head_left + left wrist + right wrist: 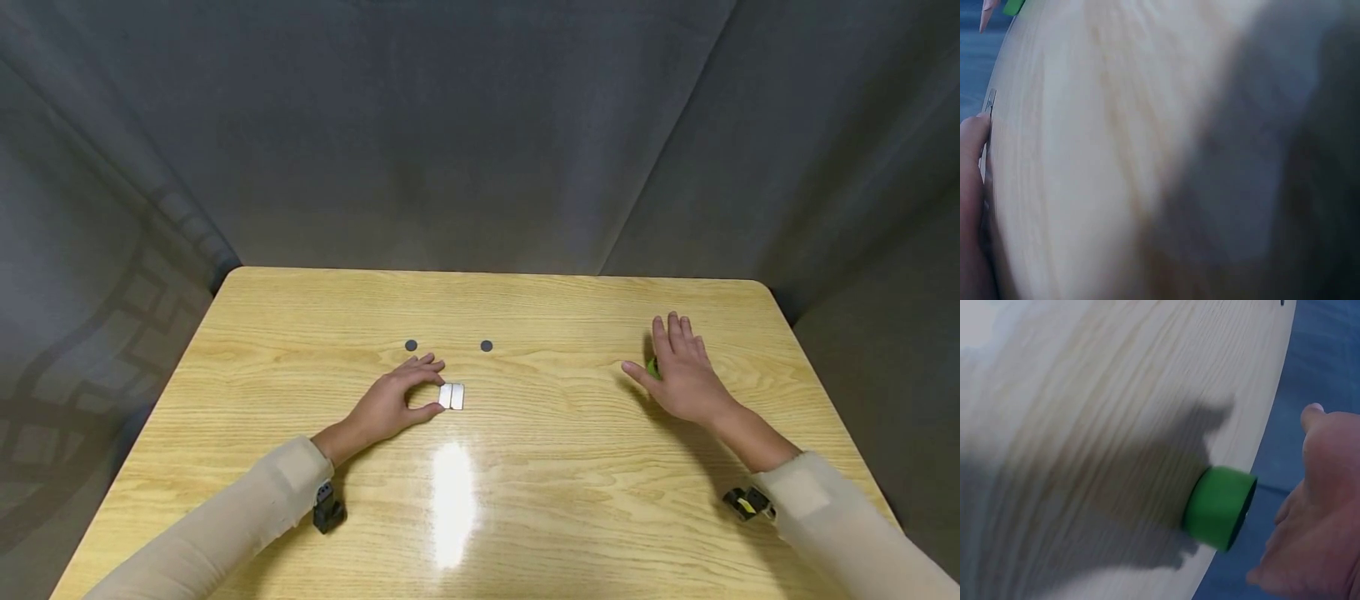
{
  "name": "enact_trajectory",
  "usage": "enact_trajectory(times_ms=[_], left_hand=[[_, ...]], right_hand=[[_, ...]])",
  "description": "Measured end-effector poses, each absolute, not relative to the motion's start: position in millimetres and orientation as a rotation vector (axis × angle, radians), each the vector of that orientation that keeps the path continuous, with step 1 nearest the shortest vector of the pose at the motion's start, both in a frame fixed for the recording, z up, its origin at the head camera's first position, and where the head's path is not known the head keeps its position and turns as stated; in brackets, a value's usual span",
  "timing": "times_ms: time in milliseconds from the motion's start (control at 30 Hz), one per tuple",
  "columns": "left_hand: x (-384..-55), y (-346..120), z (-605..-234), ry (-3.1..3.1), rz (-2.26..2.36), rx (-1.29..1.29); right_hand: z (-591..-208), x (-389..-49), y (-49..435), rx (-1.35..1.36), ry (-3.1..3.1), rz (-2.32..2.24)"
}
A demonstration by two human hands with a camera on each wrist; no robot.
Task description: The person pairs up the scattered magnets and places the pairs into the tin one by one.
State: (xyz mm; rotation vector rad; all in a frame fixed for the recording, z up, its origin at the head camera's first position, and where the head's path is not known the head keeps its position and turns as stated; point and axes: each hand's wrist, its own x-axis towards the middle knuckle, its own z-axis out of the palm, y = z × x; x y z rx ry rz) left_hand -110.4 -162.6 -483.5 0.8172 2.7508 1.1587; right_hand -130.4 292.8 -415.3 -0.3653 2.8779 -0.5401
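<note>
Two small white rectangular pieces [457,397] with dark edges lie side by side on the table. My left hand [382,407] pinches the left piece between thumb and index finger at its near and far edges. In the left wrist view the thumb [971,147] touches a thin flat edge. Over at the right, my right hand [684,382] hovers with its fingers straight and thumb spread, above a short green cylinder [1217,507]. The cylinder has a dark opening at its top and stands apart from the palm. From the head view, that hand mostly covers it.
Two dark round discs [411,345] sit beyond the left hand, one left and one right of the white pieces. The wooden table [555,500] has rounded far corners. Grey curtains [450,142] hang behind it and at both sides.
</note>
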Motion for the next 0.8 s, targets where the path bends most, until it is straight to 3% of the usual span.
enact_trajectory(times_ms=[800], left_hand=[[-110.3, -163.7, -484.2, 2.751, 1.153, 0.802]], right_hand=[[-449.6, -123.1, 342.4, -0.49, 2.893, -0.784]])
